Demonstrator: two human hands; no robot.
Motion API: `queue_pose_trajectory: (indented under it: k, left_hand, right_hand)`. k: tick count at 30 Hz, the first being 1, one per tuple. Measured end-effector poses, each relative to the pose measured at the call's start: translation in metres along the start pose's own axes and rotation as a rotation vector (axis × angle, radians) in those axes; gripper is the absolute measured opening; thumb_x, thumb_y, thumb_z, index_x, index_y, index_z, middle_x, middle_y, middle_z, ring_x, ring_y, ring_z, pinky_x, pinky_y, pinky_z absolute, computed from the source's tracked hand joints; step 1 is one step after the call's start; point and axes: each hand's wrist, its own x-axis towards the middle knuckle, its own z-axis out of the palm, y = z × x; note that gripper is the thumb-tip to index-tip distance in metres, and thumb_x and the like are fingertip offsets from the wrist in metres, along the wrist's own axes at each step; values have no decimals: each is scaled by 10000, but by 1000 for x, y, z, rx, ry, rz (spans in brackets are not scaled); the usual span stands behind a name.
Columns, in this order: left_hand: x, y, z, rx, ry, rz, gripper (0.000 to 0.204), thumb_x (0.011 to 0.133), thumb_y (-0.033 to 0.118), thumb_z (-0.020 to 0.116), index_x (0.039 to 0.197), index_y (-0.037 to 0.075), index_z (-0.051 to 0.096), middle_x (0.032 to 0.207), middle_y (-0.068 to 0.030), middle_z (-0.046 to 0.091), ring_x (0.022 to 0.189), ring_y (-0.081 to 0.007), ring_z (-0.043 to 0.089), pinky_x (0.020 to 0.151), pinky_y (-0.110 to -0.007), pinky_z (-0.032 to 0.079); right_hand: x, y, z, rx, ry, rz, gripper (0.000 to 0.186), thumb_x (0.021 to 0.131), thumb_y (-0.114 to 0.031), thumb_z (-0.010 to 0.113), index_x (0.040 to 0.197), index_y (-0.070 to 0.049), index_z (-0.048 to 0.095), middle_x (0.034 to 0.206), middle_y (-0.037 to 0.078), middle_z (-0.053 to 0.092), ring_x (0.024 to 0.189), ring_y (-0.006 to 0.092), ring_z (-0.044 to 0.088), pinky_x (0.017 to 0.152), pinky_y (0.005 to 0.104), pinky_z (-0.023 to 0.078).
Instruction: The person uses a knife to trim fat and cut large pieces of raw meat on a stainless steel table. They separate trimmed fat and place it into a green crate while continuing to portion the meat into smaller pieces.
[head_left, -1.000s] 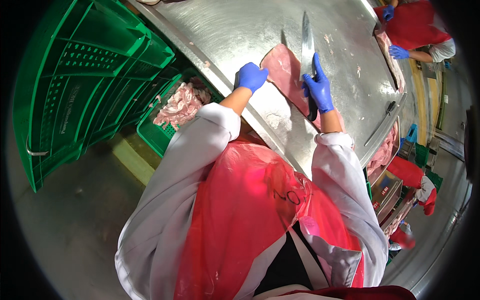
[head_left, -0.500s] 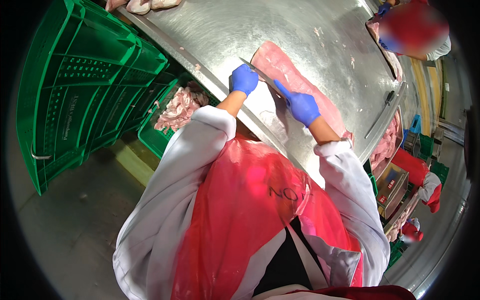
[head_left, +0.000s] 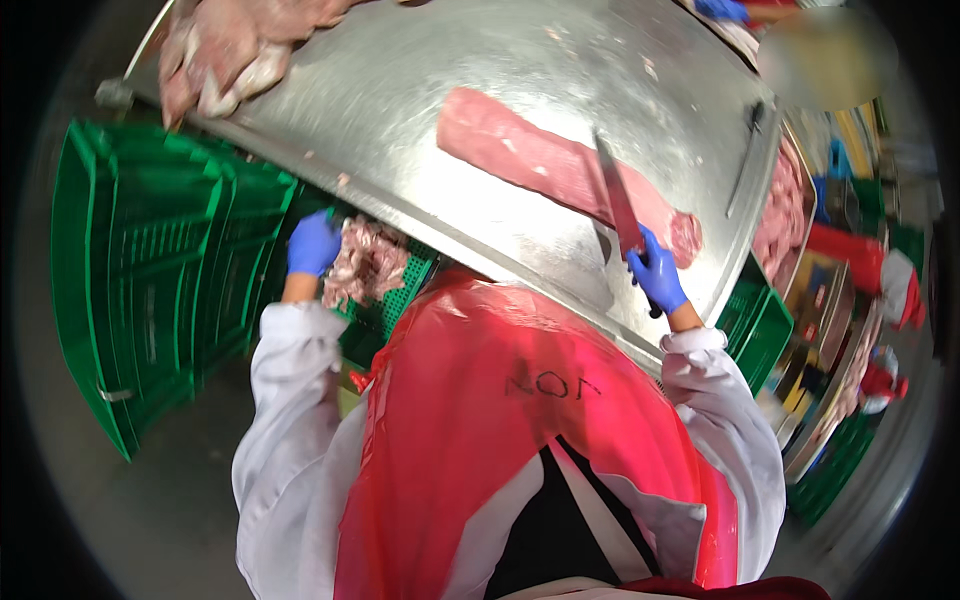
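Observation:
My right hand (head_left: 657,272), in a blue glove, is wrapped round the handle of a long knife (head_left: 618,195). The blade points away from me, over a long pink slab of meat (head_left: 520,145) lying on the metal table (head_left: 400,120). My left hand (head_left: 315,243), also gloved in blue, is away from the table, above the left edge of a green crate that holds pale meat trimmings (head_left: 365,265). Its fingers are blurred and turned from view, so whether it holds anything is unclear.
Large pieces of meat (head_left: 235,50) lie at the table's far left corner. Tall green crates (head_left: 150,260) stand on the left. Another knife (head_left: 745,160) rests near the right edge, beside a bin of meat (head_left: 778,215). Co-workers are at the far right.
My left hand has moved left and down from the slab to the trimmings crate. My right hand has drawn the knife rightward along the slab and turned its blade more upright in view.

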Motion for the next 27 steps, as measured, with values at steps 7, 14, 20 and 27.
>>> queue_pose_trajectory:
  k: [7, 14, 20, 27]
  left_hand:
    - [92, 226, -19, 191, 71, 839, 720, 654, 352, 874, 1241, 48, 590, 1165, -181, 635, 1103, -388, 606, 906, -494, 501]
    - [166, 349, 35, 233, -510, 705, 980, 496, 466, 946, 1289, 6, 598, 1240, -195, 655, 1162, -367, 624, 1005, -425, 488]
    - [95, 363, 35, 334, -266, 786, 569, 569, 405, 901, 988, 60, 729, 1102, -136, 685, 1071, -308, 636, 946, -447, 471]
    - [63, 330, 68, 250, 122, 955, 440, 666, 332, 835, 1003, 91, 688, 1071, -111, 632, 1107, -295, 572, 991, -437, 394]
  right_hand:
    - [34, 18, 24, 638, 445, 272, 245, 946, -80, 616, 1159, -24, 507, 691, 71, 635, 520, 122, 611, 475, 282, 505]
    - [70, 37, 17, -38, 616, 153, 312, 941, -224, 593, 1150, -17, 492, 823, 262, 681, 767, 424, 690, 700, 511, 540]
    - [72, 43, -10, -172, 537, 194, 315, 934, -240, 570, 1168, -40, 506, 904, 290, 678, 884, 489, 654, 772, 560, 513]
    - [87, -70, 19, 11, 534, 255, 270, 967, -211, 471, 1137, -2, 483, 965, 320, 673, 940, 501, 649, 818, 566, 507]
